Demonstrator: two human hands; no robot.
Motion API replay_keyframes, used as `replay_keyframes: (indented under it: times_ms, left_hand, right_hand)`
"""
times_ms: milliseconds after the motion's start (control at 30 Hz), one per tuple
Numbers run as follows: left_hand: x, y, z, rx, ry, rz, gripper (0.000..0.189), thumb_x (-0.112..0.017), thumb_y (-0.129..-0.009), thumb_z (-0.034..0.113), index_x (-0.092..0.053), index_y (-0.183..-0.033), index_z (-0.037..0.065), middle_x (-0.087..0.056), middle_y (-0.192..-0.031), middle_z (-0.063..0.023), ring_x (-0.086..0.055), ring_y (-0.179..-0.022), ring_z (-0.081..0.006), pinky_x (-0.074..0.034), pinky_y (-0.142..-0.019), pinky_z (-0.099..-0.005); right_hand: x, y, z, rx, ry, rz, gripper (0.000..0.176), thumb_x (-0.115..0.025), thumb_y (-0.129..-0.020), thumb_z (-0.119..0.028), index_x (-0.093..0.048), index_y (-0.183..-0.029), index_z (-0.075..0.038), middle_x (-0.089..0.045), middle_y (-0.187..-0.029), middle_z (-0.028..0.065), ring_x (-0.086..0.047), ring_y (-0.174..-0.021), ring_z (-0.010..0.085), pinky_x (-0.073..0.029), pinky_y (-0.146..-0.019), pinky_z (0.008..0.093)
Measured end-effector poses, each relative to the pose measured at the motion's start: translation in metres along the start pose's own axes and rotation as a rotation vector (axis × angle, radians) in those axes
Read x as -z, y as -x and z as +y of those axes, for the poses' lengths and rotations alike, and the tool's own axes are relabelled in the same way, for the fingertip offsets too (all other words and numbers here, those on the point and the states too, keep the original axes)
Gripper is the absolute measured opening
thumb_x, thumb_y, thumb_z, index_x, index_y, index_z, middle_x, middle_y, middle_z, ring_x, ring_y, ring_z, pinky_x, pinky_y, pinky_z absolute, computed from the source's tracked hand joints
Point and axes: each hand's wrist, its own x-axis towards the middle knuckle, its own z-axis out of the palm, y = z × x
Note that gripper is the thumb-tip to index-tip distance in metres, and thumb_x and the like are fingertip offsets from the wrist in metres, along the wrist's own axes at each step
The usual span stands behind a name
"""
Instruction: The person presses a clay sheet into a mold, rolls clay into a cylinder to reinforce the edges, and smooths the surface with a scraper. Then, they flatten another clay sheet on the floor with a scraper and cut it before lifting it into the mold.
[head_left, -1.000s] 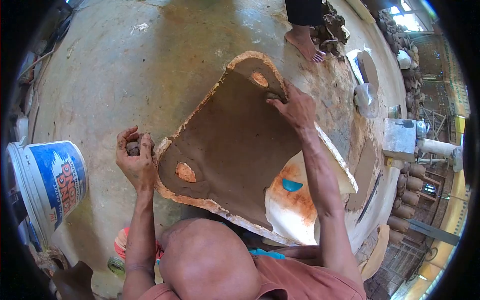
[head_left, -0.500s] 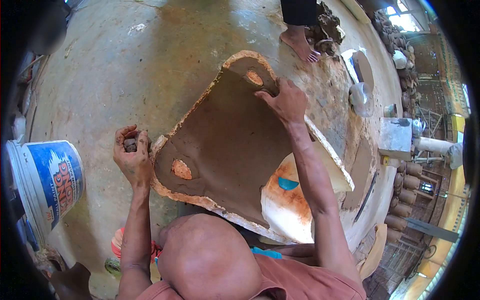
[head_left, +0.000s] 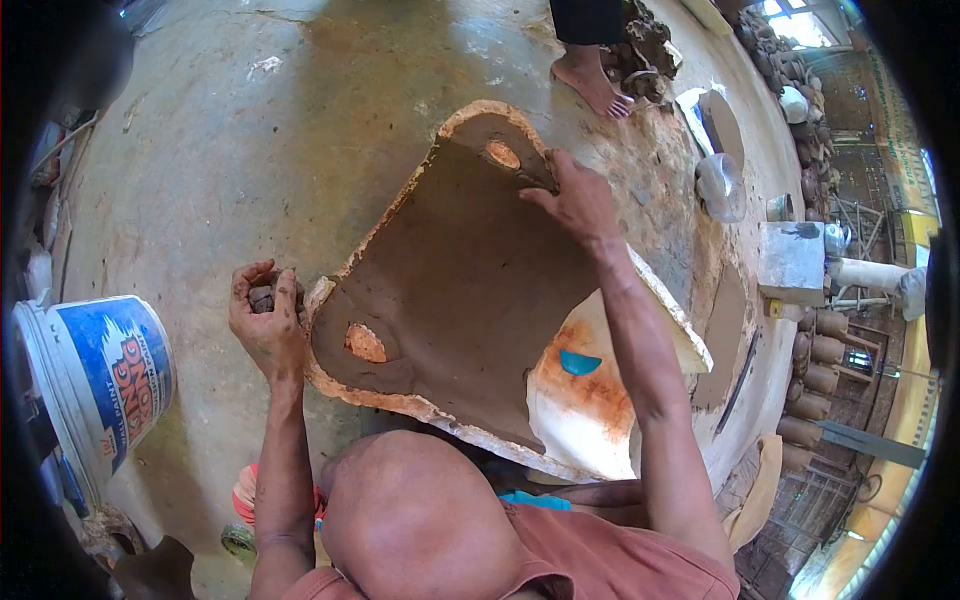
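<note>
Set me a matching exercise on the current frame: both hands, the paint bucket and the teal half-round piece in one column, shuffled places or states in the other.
Column 1
1. Left hand
2. Right hand
3. Paint bucket
4. Teal half-round piece

Column 2
A. Lying on the pale, rust-stained part of the mould
B. Blue and white, near the left side of the picture
C. At the mould's edge, near the upper orange patch
D. Curled around a grey lump

Right pairs: 1-D, 2-C, 3-B, 4-A
</note>
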Motion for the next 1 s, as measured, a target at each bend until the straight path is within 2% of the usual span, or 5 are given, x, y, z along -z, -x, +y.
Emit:
replay_keyframes:
  times_ms: [67, 400, 600, 767, 1000]
  left_hand:
    - [0.002, -0.002, -0.004, -0.003, -0.006, -0.016, 0.015, -0.073, -0.095, 0.005, -0.064, -0.106, 0.001, -0.065, -0.092, -0.0039, -0.061, -0.078, -0.0097, -0.051, -0.07, -0.0268]
    - [0.002, -0.002, 0.0, -0.006, -0.004, -0.029, 0.016, -0.074, -0.095, 0.006, -0.064, -0.105, 0.0, -0.066, -0.093, -0.0033, -0.061, -0.081, -0.0094, -0.05, -0.073, -0.0264]
    - [0.002, -0.002, -0.003, 0.0, 0.043, -0.029, 0.015, -0.074, -0.094, 0.005, -0.065, -0.104, 0.0, -0.066, -0.092, -0.0038, -0.06, -0.079, -0.0086, -0.05, -0.071, -0.0262]
    - [0.001, -0.003, -0.005, -0.003, -0.03, -0.008, 0.014, -0.074, -0.094, 0.006, -0.065, -0.102, 0.0, -0.067, -0.091, -0.0039, -0.06, -0.076, -0.0085, -0.05, -0.069, -0.0262]
    - [0.001, -0.003, 0.001, 0.005, -0.028, -0.017, 0.014, -0.074, -0.094, 0.006, -0.064, -0.102, 0.0, -0.064, -0.09, -0.0027, -0.059, -0.075, -0.0083, -0.049, -0.068, -0.026]
  right_hand:
    - [0.005, -0.007, 0.013, 0.139, -0.129, -0.077, 0.07, -0.08, -0.084, -0.057, -0.055, -0.123, -0.005, -0.072, -0.107, 0.0228, -0.071, -0.095, 0.0465, -0.056, -0.081, 0.0535]
    - [-0.008, 0.015, 0.01, 0.117, -0.142, -0.004, 0.079, -0.084, -0.083, -0.048, -0.052, -0.143, -0.007, -0.066, -0.13, 0.0222, -0.068, -0.112, 0.0447, -0.056, -0.092, 0.0503]
    - [0.016, 0.008, 0.003, 0.146, -0.103, -0.021, 0.093, -0.091, -0.074, -0.044, -0.048, -0.15, -0.009, -0.061, -0.139, 0.0178, -0.062, -0.122, 0.0421, -0.053, -0.099, 0.0503]
    - [0.012, -0.014, -0.01, 0.399, 0.147, 0.173, 0.109, -0.097, -0.062, -0.039, -0.045, -0.155, -0.017, -0.055, -0.145, 0.0088, -0.054, -0.126, 0.0345, -0.049, -0.102, 0.0478]
    - [0.014, -0.025, -0.043, 0.265, 0.154, 0.154, 0.126, -0.098, -0.057, -0.045, -0.036, -0.164, -0.023, -0.045, -0.158, 0.0102, -0.053, -0.128, 0.0365, -0.046, -0.105, 0.0508]
